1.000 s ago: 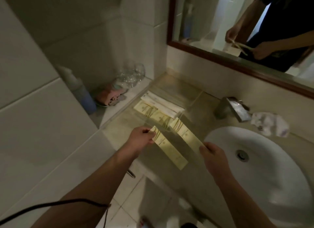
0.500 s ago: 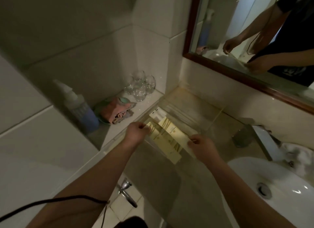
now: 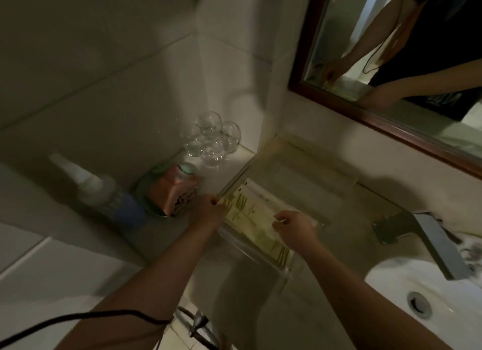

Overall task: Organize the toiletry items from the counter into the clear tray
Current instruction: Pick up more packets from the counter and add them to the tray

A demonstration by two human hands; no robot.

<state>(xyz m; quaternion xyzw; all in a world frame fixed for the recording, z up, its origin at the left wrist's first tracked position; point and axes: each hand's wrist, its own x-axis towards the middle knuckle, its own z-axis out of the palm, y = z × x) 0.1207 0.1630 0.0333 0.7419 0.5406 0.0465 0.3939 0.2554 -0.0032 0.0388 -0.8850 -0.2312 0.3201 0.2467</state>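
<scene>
A clear tray (image 3: 283, 273) stands on the counter against the back wall, left of the sink. Several flat yellow toiletry packets (image 3: 246, 214) lie side by side inside it, with a white packet (image 3: 257, 190) behind them. My left hand (image 3: 208, 212) pinches the left end of a yellow packet at the tray's left wall. My right hand (image 3: 294, 228) is inside the tray with its fingers curled on the right end of another yellow packet (image 3: 263, 236), and it covers part of the packets.
On the ledge to the left are several upturned glasses (image 3: 212, 140), a dish with a pink cloth (image 3: 172, 194) and a blue pump bottle (image 3: 107, 197). A metal faucet (image 3: 433, 244) and a white sink (image 3: 430, 300) are to the right. A mirror (image 3: 391, 62) hangs above.
Both hands carried the yellow packets from above the counter forward and down into the tray. The view turned left and closer to the tray.
</scene>
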